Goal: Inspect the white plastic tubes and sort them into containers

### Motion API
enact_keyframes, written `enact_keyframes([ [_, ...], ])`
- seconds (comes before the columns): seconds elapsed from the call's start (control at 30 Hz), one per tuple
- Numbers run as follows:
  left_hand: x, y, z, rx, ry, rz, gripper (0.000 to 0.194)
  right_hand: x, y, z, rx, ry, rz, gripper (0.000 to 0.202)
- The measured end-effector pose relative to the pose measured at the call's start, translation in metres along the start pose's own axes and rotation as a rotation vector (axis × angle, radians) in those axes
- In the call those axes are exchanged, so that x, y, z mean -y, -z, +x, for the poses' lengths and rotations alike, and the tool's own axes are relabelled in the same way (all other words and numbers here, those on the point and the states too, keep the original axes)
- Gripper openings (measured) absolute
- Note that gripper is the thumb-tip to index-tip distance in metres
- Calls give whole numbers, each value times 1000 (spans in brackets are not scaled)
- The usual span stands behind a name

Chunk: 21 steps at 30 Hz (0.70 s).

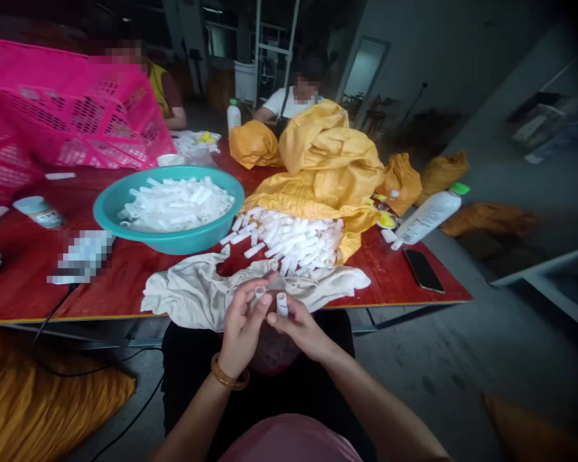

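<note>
My left hand (245, 311), with a bracelet (228, 374) at the wrist, is closed on a small white tube whose round end shows between thumb and fingers. A second white tube (282, 304) stands upright in my right hand (301, 327), pinched between thumb and fingers. Both hands are above my lap at the table's front edge, close to a crumpled pale cloth (187, 292). Beyond the cloth lies a loose pile of white tubes (293, 237), spilling from the mouth of a yellow sack (327, 147). To its left, a teal basin (173, 242) holds many more such tubes.
Pink plastic crates (87, 109) stand at the table's left. A white bottle (431, 215), a phone (422, 269) and a jar (39, 212) rest on the red table (125, 282). A black cable (52, 314) hangs over the front edge. Two people sit across the table.
</note>
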<state>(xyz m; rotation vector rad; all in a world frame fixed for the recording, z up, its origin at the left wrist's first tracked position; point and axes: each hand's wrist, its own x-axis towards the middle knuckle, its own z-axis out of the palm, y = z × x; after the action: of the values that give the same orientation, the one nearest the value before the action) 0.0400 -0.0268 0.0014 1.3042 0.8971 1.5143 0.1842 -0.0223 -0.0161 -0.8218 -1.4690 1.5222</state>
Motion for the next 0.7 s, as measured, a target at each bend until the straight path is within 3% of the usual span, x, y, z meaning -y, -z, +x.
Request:
enact_keyframes([
  [0.13,10,-6,-17,114,21,146,25,-4,8,-13,-64,89,-47,19],
  [0.23,7,5,-21,141,56,458,26,-4,21,-23,-63,131,-210,20],
  [0.3,3,13,-22,96,67,609,23,-6,27,-28,-60,143,-303,21],
  [0.4,-5,17,-23,-72,75,579,25,-9,31,-32,-67,143,-395,23],
  [0.47,-10,14,-26,-110,49,555,26,-11,32,-33,-48,136,-426,20],
  [0.63,-16,5,-35,10,-61,676,22,-17,31,-40,9,95,-498,21],
  [0.7,-15,5,-35,53,-1,638,23,-22,31,-44,1,95,-663,20],
])
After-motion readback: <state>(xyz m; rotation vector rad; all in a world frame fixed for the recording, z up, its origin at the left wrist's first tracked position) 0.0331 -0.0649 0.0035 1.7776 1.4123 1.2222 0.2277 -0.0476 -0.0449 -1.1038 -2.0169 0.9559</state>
